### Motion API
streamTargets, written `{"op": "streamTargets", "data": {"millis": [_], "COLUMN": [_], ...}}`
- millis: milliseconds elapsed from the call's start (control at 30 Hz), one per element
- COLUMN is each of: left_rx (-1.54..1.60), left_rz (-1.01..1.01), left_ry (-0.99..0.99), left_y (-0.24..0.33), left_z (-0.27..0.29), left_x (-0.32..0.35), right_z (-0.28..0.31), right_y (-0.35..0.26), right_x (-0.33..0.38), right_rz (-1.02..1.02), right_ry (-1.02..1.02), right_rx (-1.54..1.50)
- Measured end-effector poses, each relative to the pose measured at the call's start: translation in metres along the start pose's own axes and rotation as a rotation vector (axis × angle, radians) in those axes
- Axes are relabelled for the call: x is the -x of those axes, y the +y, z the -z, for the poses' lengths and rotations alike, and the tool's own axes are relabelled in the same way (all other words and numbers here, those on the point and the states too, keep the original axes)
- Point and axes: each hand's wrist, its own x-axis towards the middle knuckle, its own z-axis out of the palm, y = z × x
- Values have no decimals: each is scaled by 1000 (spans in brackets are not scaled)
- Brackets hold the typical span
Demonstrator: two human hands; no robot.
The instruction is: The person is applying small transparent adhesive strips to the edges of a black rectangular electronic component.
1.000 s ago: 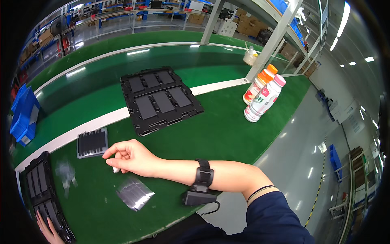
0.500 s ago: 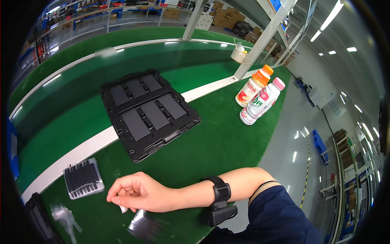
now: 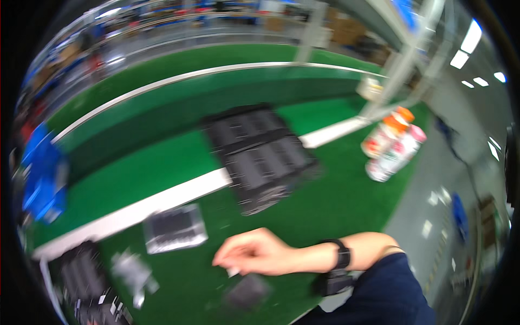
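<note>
My right hand [image 3: 257, 252] reaches in from the right above the green table, its fingers curled together. A small white bit [image 3: 233, 272] shows under the fingertips; whether it is held or worn on a finger is unclear. Just below the hand is a dark flat piece [image 3: 247, 291], blurred, and I cannot tell whether it touches the hand. To the hand's left lies a clear tray with dark strips [image 3: 176, 228]. Crumpled clear plastic film [image 3: 132, 275] lies farther left. My left hand does not show.
Beyond the hand, a black tray [image 3: 262, 154] with rectangular pads lies across a white strip. Two bottles [image 3: 391, 142], one orange-capped and one pink-capped, stand at the right by a metal post. More black parts [image 3: 84, 276] sit lower left, with a blue bin [image 3: 44, 176] behind.
The view has swung left, so the tray, bottles and hand appear farther right, and more of the black parts and blue bin show. My right hand keeps its curled shape.
</note>
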Motion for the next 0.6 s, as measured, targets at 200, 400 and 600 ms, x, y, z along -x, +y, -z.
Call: {"op": "streamTargets", "data": {"millis": [200, 400, 600], "left_rx": [32, 61, 155], "left_rz": [51, 74, 73], "left_ry": [62, 179, 203], "left_y": [-29, -33, -34], "left_z": [-26, -34, -30], "left_x": [11, 18, 24], "right_z": [0, 15, 13], "right_y": [2, 14, 13], "right_x": [10, 8, -2], "right_rz": [-64, 124, 146], "right_ry": [232, 219, 167], "right_rx": [196, 215, 198]}}
